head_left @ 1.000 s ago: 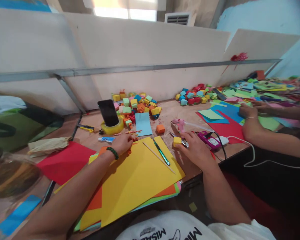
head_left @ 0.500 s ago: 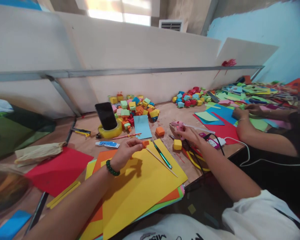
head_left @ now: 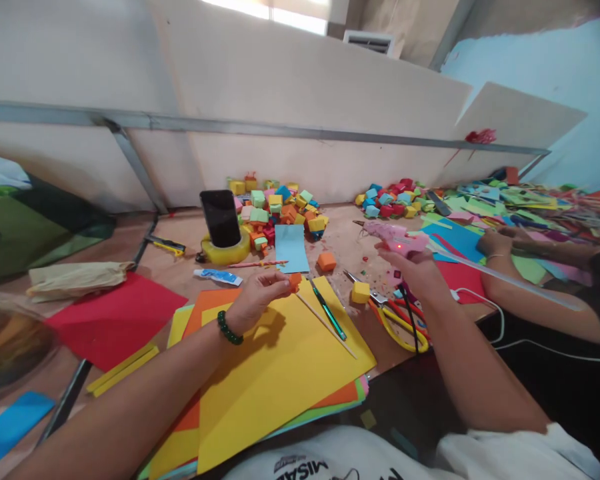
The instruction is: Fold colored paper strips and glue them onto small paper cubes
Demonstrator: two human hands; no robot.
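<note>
Between thumb and fingers, my left hand [head_left: 260, 297] pinches a small orange paper piece [head_left: 295, 283] above the stacked yellow paper [head_left: 260, 387]. My right hand [head_left: 410, 267] is wrapped round a pink glue gun [head_left: 397, 239], its nozzle pointing left and a clear glue stick [head_left: 510, 277] jutting from its back. A red light glows on its side. Below it lie scissors [head_left: 405, 330] with yellow and red handles, next to a yellow paper cube [head_left: 361, 292]. An orange paper cube [head_left: 326, 261] sits between my hands. A green pen-like tool [head_left: 330, 313] and a thin wooden stick [head_left: 325, 325] rest on the yellow paper.
Piles of coloured paper cubes [head_left: 275, 207] stand along the back. A phone [head_left: 221, 219] leans on a tape roll [head_left: 225, 251], near a glue tube [head_left: 218, 277] and a cutter [head_left: 166, 245]. At right, another person's arms [head_left: 535, 287] work over coloured sheets [head_left: 455, 239].
My right hand has lifted the glue gun off the table and raised it, nozzle to the left. My left hand still pinches the orange piece. The view has shifted slightly.
</note>
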